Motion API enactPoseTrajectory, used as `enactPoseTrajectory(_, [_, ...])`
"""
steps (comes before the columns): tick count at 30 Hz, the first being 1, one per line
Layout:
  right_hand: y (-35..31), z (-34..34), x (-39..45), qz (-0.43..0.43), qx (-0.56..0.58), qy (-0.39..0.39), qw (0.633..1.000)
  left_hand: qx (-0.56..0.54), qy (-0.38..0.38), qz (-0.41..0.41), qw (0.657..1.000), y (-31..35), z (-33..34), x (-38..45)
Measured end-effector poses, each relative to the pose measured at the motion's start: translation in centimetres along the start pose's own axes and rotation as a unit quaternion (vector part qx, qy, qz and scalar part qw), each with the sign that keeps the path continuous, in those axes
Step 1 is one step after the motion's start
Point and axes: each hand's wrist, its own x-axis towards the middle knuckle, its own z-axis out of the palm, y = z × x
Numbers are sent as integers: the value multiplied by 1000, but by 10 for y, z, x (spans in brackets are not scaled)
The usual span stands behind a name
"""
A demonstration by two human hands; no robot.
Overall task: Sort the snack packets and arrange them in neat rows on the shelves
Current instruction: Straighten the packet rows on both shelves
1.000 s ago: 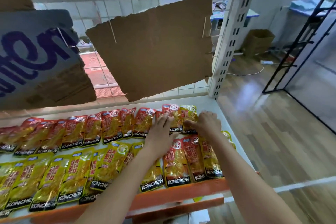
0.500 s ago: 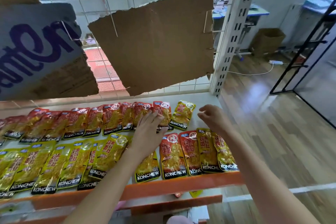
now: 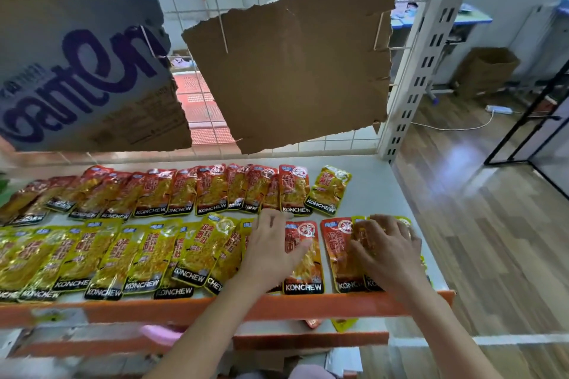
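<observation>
Head view: left hand (image 3: 271, 251) rests flat on front-row snack packets (image 3: 303, 258); right hand (image 3: 386, 251), fingers spread, presses packets at the shelf's (image 3: 378, 194) right end.

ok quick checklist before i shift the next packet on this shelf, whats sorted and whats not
1. Back row all red: not ok. One yellow packet sits at its right end, tilted.
2. Front row all yellow: not ok. A red packet lies by the left hand, and another red packet beside the right hand.
3. Left hand free: ok, fingers spread flat on the front row.
4. Right hand free: cannot tell, fingers rest on overlapping yellow packets at the row's right end.
5. Room on the shelf: ok, bare surface at the back right.
6. Nothing dropped: not ok, packet corners poke out below the orange shelf edge.
</observation>
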Motion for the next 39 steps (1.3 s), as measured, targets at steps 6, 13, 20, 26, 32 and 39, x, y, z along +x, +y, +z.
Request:
enactPoseTrajectory(6, [-37,16,10,-93,9,11,996,118,2,-130,985,2,2,66])
enactPoseTrajectory(13, [-27,29,15,-73,57,-4,996,-95,5,-198,976,-10,-17,75])
enactPoseTrajectory(20, [-28,22,17,-36,237,18,971,-354,30,-135,925,10,-33,34])
enactPoseTrajectory(26, [-25,20,15,-22,291,7,956,-286,24,-134,949,20,-16,31])
enactPoseTrajectory(32, [-20,2,14,11,301,-22,953,75,61,-107,990,12,-23,56])
enactPoseTrajectory(39, [13,-13,-11,85,-1,-85,993,198,-91,-60,974,25,7,3])
